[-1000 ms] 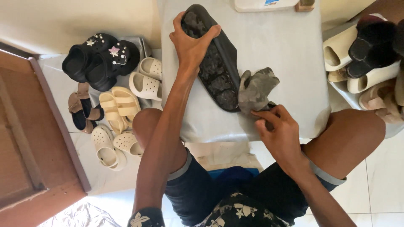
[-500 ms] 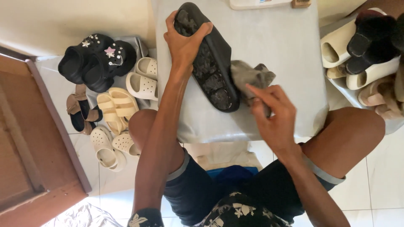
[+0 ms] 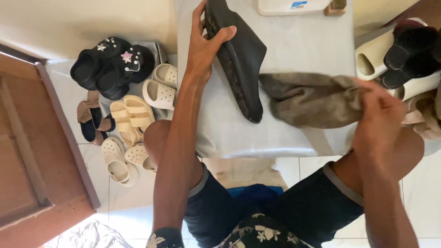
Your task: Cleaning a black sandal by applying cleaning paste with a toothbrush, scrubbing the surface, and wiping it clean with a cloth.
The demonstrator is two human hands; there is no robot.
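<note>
One black sandal (image 3: 239, 55), one grey rag (image 3: 308, 98), two hands.

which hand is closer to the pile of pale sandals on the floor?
Left. The left hand grips the black slide on the grey table, just right of the pale sandals. The right hand holds the grey rag at the table's far side.

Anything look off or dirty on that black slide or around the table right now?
The black slide, tipped on its edge by the left hand, shows grey grime along its sole. The grey-brown cloth in the right hand looks stained. Nothing is spilled on the grey table.
</note>
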